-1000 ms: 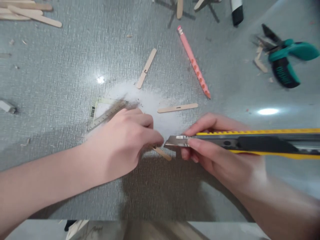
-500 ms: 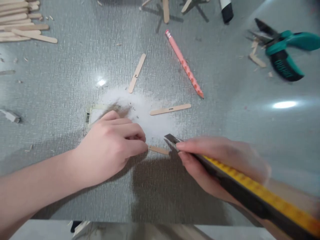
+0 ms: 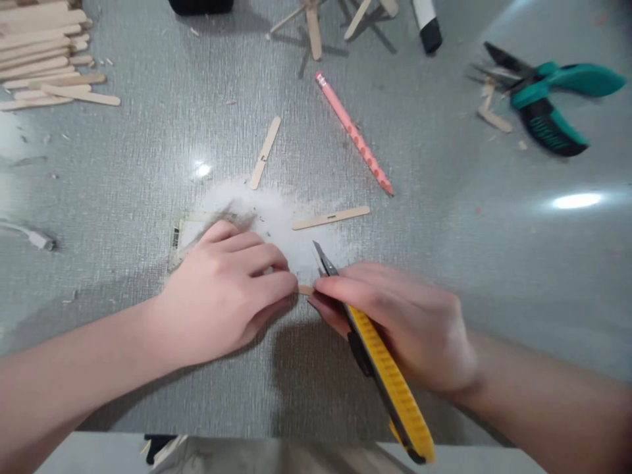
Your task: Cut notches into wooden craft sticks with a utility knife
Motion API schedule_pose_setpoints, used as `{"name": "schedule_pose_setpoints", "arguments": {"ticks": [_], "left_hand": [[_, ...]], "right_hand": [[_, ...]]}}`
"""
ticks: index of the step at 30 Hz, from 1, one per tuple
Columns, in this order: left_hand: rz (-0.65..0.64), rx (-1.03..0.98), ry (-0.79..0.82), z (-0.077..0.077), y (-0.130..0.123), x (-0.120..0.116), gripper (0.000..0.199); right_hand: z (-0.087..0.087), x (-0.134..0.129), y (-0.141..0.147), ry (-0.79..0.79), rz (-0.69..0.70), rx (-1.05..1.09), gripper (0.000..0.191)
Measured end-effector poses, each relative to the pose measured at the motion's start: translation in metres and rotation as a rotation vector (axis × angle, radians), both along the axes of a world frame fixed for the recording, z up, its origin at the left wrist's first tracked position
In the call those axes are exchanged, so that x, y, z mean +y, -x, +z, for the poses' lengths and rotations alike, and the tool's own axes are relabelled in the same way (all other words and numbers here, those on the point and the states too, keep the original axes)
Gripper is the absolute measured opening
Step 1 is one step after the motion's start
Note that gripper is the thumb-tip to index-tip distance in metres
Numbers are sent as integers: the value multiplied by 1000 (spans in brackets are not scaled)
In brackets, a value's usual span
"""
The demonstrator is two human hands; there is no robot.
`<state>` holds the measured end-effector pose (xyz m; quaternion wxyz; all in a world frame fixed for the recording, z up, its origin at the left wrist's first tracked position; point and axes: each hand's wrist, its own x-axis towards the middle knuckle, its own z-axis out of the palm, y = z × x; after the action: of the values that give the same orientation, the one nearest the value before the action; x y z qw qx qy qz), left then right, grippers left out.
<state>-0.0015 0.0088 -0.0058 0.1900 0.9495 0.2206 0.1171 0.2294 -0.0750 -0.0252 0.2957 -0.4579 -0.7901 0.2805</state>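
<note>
My left hand (image 3: 227,289) rests on the table, its thumb and forefinger closed on the left end of a small wooden stick (image 3: 305,289). At the stick's right end are the thumb and finger of my right hand (image 3: 399,316). That same hand holds a yellow and black utility knife (image 3: 385,368), its blade pointing up and to the left, away from the stick. Just above lie a slotted stick (image 3: 330,218) and a notched stick (image 3: 265,155), near a patch of white powder (image 3: 296,243).
A pink pencil (image 3: 354,133) lies beyond the sticks. Teal-handled pliers (image 3: 548,92) are at the upper right beside wood scraps, with a marker (image 3: 427,26) at the top. Piled sticks (image 3: 44,59) fill the upper left; a white cable (image 3: 37,238) lies at the left.
My right hand has moved left to the stick's end. The knife has turned more upright, its blade pointing farther up. The view has shifted slightly.
</note>
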Motion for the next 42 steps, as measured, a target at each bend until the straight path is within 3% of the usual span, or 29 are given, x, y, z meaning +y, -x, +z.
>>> {"name": "schedule_pose_setpoints", "arguments": {"ticks": [3,7,14,19,22,26,30,36,42], "left_hand": [[-27,-8,-62,-2,-1,-2,18],[-29,-17,-26,-4,-1,-3,16],[122,-88,-17,-9,2,3,19],[181,-96,-157,-10,4,5,26],[151,-71,-206,-8,5,0,29],[50,-59,-123,-6,3,-9,11],[67,-35,-62,-7,2,-15,8],[103,-25,-28,-8,2,-19,14],[128,-47,-149,-10,-1,-19,12]], "right_hand": [[1,2,2,-15,9,20,22],[5,2,3,-12,12,27,24],[7,1,2,64,-41,4,23],[2,0,1,21,-76,-14,28],[1,0,1,15,-88,-25,25],[1,1,1,-6,-97,-39,21],[2,0,1,-11,-111,-47,19],[4,0,2,43,-349,54,27],[4,7,-1,6,-489,176,25]]}}
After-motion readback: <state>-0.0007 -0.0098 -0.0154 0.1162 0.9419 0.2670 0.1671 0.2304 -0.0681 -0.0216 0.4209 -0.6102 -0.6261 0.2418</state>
